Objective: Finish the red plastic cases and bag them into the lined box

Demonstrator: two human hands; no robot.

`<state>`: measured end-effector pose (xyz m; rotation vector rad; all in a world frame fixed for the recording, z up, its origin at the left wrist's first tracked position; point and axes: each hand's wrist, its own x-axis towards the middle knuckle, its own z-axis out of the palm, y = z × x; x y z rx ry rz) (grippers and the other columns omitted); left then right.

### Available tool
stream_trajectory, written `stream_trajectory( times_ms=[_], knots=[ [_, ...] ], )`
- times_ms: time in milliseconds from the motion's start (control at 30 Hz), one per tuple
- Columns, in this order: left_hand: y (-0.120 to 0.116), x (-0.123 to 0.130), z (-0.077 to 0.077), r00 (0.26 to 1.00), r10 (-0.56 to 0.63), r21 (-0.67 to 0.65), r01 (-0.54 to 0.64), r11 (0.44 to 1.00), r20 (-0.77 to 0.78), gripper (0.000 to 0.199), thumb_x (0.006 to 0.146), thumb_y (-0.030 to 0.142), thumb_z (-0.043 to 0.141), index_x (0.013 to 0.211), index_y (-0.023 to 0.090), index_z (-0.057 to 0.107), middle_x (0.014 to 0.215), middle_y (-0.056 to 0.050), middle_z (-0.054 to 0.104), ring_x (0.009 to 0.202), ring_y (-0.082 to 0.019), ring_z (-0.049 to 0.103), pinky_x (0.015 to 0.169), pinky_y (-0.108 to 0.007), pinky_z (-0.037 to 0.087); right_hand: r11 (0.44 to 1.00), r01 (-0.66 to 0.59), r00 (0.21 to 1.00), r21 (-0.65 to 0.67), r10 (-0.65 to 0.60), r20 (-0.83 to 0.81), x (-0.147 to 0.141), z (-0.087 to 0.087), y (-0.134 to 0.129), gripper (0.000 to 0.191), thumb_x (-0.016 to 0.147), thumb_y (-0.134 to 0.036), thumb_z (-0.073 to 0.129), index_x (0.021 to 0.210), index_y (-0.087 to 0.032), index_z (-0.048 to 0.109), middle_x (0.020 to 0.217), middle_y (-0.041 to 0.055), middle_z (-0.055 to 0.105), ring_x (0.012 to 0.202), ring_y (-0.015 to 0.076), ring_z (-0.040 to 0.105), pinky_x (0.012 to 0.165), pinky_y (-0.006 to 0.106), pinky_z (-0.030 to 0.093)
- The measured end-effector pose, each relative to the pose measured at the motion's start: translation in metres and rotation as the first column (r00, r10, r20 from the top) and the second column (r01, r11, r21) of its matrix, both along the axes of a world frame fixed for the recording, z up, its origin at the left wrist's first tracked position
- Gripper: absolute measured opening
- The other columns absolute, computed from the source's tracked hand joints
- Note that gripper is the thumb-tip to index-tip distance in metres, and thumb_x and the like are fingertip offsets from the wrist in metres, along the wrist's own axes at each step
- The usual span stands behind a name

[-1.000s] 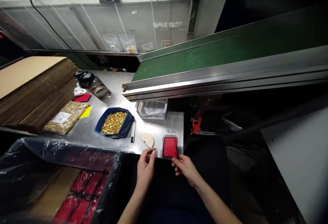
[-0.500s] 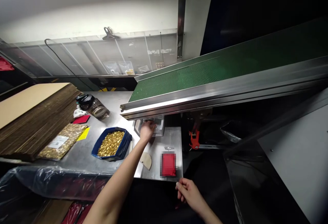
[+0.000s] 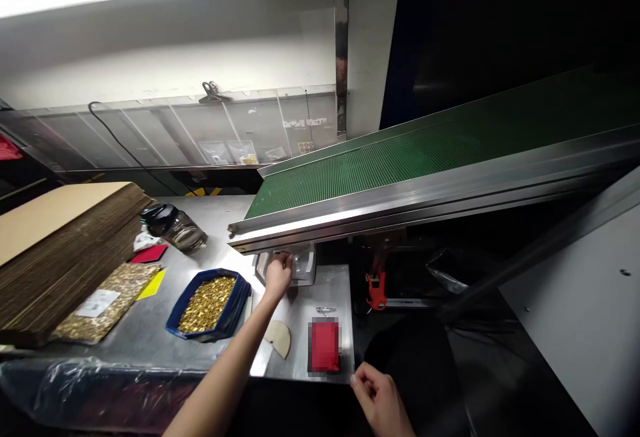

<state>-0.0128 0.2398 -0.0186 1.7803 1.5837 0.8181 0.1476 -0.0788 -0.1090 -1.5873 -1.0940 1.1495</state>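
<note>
My left hand is at the clear plastic tray under the low end of the conveyor. Its fingers are closed, and whatever they may hold is hidden. Just off the table's front right corner, my right hand is curled with thumb and forefinger together; no item shows in it. A red item, blurred by pixels, lies on the metal table near that corner. Behind it is a small metal piece. A pale half-round piece lies beside my left forearm.
A blue bin holds small gold-coloured pieces. The green conveyor belt slopes up rightward. At left are a cardboard stack, a bag of gold pieces and a dark-lidded clear bottle. An orange-handled tool sits beyond the table's right edge.
The view has tilted upward, so the table sits lower in the picture. My left hand has shifted slightly left within the tray area. My right hand stays by the table corner, still curled.
</note>
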Motion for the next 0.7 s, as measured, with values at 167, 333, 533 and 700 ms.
stream_trajectory(
  times_ms=[167, 333, 533, 700],
  knots=[
    [-0.061, -0.003, 0.023, 0.940, 0.079, -0.002, -0.083, 0.997, 0.331, 0.028, 0.100, 0.042, 0.052, 0.081, 0.022, 0.060, 0.085, -0.003, 0.061, 0.089, -0.023, 0.056, 0.086, -0.035, 0.044, 0.976, 0.031, 0.986, 0.217, -0.066, 0.153, -0.006, 0.072, 0.024, 0.036, 0.103, -0.045, 0.050, 0.078, -0.021, 0.059, 0.066, -0.0015, 0.053, 0.060, 0.0136, 0.051, 0.060, 0.025, 0.036],
    [-0.131, 0.005, 0.039, 0.748, 0.134, -0.275, 0.067, 0.959, 0.650, 0.045, 0.088, 0.063, 0.064, 0.079, 0.020, 0.056, 0.077, -0.001, 0.057, 0.071, -0.016, 0.051, 0.067, -0.027, 0.041, 0.881, 0.121, 0.896, 0.457, -0.295, 0.331, -0.006, 0.136, 0.065, 0.020, 0.104, -0.036, 0.051, 0.104, -0.023, 0.067, 0.099, 0.0073, 0.069, 0.094, 0.0227, 0.066, 0.086, 0.034, 0.052],
    [-0.184, 0.006, 0.039, 0.571, 0.278, -0.543, 0.365, 0.756, 0.772, 0.051, 0.071, 0.057, 0.087, 0.082, 0.015, 0.061, 0.073, 0.000, 0.054, 0.063, -0.011, 0.050, 0.063, -0.025, 0.045, 0.969, -0.124, 0.952, 0.213, 0.056, 0.300, 0.027, 0.147, 0.094, 0.061, 0.085, -0.044, 0.077, 0.140, -0.024, 0.059, 0.134, 0.0099, 0.067, 0.129, 0.0307, 0.059, 0.110, 0.044, 0.046],
    [-0.215, -0.004, 0.030, 0.499, 0.307, -0.560, 0.505, 0.657, 0.810, 0.060, 0.080, 0.066, 0.079, 0.107, 0.013, 0.071, 0.084, -0.004, 0.062, 0.068, -0.011, 0.056, 0.063, -0.022, 0.047, 0.980, -0.197, 0.971, -0.038, 0.201, 0.127, 0.043, 0.123, 0.075, 0.029, 0.094, -0.045, 0.063, 0.091, -0.018, 0.072, 0.079, 0.0018, 0.071, 0.065, 0.0167, 0.065, 0.062, 0.026, 0.048]
  ],
)
